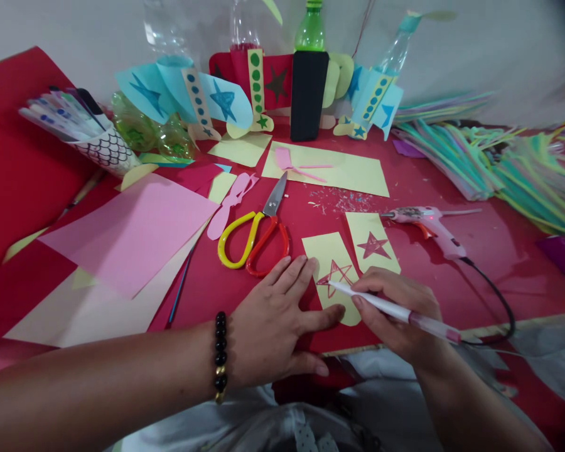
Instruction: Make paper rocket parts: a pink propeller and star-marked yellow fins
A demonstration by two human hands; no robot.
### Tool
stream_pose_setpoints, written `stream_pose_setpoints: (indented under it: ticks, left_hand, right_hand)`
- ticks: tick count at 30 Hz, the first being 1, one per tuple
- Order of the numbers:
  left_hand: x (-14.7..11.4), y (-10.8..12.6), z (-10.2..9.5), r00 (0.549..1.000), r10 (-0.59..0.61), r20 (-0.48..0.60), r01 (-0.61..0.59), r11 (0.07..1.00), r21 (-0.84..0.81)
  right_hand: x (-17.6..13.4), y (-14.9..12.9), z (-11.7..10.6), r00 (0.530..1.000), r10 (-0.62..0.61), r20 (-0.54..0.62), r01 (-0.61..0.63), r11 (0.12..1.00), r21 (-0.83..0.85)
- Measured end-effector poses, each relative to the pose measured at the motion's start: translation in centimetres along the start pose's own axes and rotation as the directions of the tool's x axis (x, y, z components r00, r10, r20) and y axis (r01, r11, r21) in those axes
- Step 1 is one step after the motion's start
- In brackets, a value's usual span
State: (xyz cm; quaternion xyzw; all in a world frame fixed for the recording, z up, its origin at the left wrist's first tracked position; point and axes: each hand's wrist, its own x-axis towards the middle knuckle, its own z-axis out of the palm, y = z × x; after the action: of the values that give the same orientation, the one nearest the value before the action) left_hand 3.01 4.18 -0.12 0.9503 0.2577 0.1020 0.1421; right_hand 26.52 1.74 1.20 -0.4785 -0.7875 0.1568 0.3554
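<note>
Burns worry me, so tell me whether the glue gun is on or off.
On, it seems: the pink glue gun shows a lit red light.

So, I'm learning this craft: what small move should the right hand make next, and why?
Probably colour in the star under the white pen: it is mostly outline, while the neighbouring star looks filled. The right hand holds the pen, and the left hand rests on the paper.

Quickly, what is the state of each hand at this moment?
Left hand: open, palm down, touching the pale yellow paper; no held object visible.
Right hand: closed around a white pen.
</note>
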Motion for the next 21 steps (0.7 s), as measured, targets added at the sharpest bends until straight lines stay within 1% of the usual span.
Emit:
stream_pose_setpoints:
  ticks: [3, 7, 16, 21]
  left_hand:
    - [-0.01, -0.01, 0.01, 1.0, 0.0, 0.005, 0.0, 1.0, -0.009]
    - [0.02, 0.01, -0.07, 1.0, -0.006, 0.028, 0.006, 1.0, -0.015]
    - [-0.07, 0.14, -0.1, 0.999, -0.011, 0.039, 0.012, 1.0, -0.029]
    - [0.0, 0.05, -0.05, 0.999, -0.007, 0.042, 0.008, 1.0, -0.028]
  right_hand:
    - [0.02, -0.03, -0.03, 1.0, 0.009, -0.026, -0.009, 1.0, -0.005]
    - [0.09, -0.06, -0.02, 1.0, -0.011, 0.011, 0.011, 0.999, 0.038]
    - [0.1, -0.1, 0.01, 1.0, 0.01, -0.018, -0.011, 1.0, -0.006]
    - [0.01, -0.1, -0.01, 1.0, 0.024, -0.004, -0.024, 1.0, -0.002]
